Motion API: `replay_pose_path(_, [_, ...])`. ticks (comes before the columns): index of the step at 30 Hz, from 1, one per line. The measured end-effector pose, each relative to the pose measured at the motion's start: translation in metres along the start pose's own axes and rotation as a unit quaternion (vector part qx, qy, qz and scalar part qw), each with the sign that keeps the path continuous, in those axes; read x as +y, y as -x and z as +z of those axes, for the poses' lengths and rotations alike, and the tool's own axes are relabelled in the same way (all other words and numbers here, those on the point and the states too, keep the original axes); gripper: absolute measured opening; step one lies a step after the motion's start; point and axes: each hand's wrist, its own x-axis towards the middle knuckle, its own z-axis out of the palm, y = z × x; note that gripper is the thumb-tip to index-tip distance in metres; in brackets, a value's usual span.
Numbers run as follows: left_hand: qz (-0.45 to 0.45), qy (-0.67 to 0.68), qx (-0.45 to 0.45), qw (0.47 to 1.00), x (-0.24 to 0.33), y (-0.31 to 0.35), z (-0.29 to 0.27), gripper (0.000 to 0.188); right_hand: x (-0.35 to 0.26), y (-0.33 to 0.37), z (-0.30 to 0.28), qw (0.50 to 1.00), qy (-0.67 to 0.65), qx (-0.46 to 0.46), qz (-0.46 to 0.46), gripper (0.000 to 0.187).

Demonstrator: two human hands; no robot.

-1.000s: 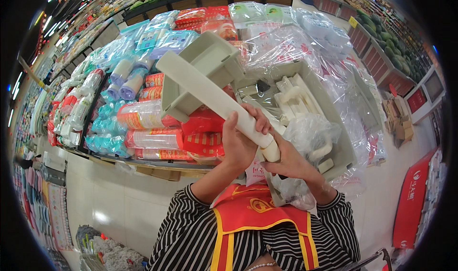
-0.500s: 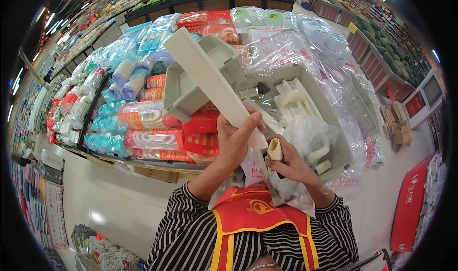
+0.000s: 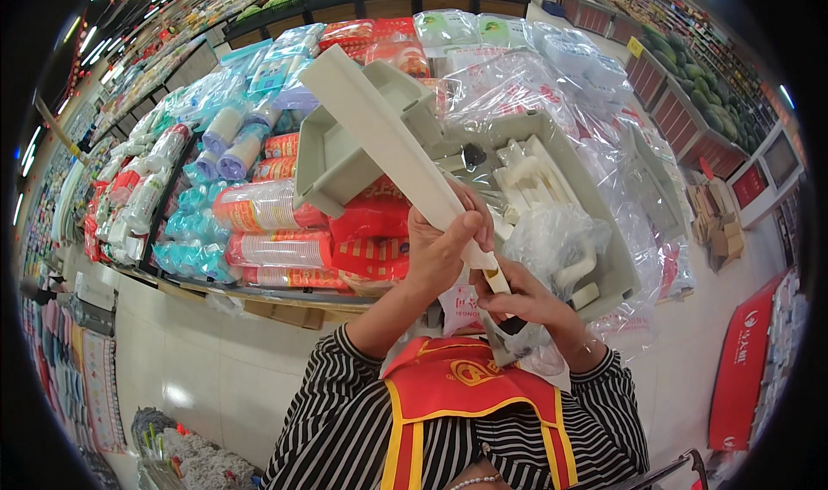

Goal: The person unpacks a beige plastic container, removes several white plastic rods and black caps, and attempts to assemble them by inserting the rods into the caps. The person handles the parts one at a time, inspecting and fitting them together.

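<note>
My left hand point(image 3: 447, 240) is closed around a long, flat cream plastic piece point(image 3: 384, 145) near its lower end; its wide far end points up and to the left. Below it, my right hand point(image 3: 517, 292) grips a short hollow cream plastic tube point(image 3: 497, 281) with a dark lower end. The tube's open top meets the long piece's lower end; whether one sits inside the other I cannot tell. Beyond my hands, a grey-green plastic bin point(image 3: 617, 266) holds cream plastic parts point(image 3: 533, 179) and a crumpled clear bag point(image 3: 556, 235).
Left of the bin, another grey-green plastic bin point(image 3: 323, 175) rests tilted on packaged goods. Wrapped disposable cups point(image 3: 276, 250) and clear-bagged packs point(image 3: 504, 93) cover the display. Mop heads point(image 3: 203, 460) stand at lower left; flattened cardboard point(image 3: 716, 223) lies on the floor at right.
The long piece's lower end and my left hand have shifted right and down. The tube, seen apart before, now touches that end and is turned more upright.
</note>
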Motion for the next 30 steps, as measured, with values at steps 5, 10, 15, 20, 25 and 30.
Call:
replay_pose_path(5, [-0.009,0.058,-0.070,0.996,0.001,-0.005,-0.002,0.035,0.000,0.001,0.002,0.995,-0.084,-0.055,0.019,0.032])
replay_pose_path(10, [-0.027,0.093,-0.073,0.993,-0.002,-0.005,-0.002,0.039,-0.003,0.000,0.006,0.989,-0.128,-0.060,0.041,0.027])
replay_pose_path(15, [-0.043,0.114,-0.087,0.989,-0.007,-0.004,-0.005,0.036,0.005,0.003,0.005,0.990,-0.120,-0.058,0.049,0.027])
replay_pose_path(20, [-0.062,0.076,-0.056,0.994,-0.005,0.002,0.000,0.029,0.007,0.003,0.006,0.993,-0.100,-0.041,0.041,0.023])
replay_pose_path(25, [-0.065,0.068,-0.018,0.995,-0.006,0.004,0.004,0.025,0.003,0.002,0.008,0.995,-0.082,-0.027,0.039,0.018])
replay_pose_path(30, [-0.071,0.113,0.003,0.991,-0.007,0.007,0.002,0.022,0.004,0.002,0.009,0.994,-0.092,-0.034,0.038,0.020])
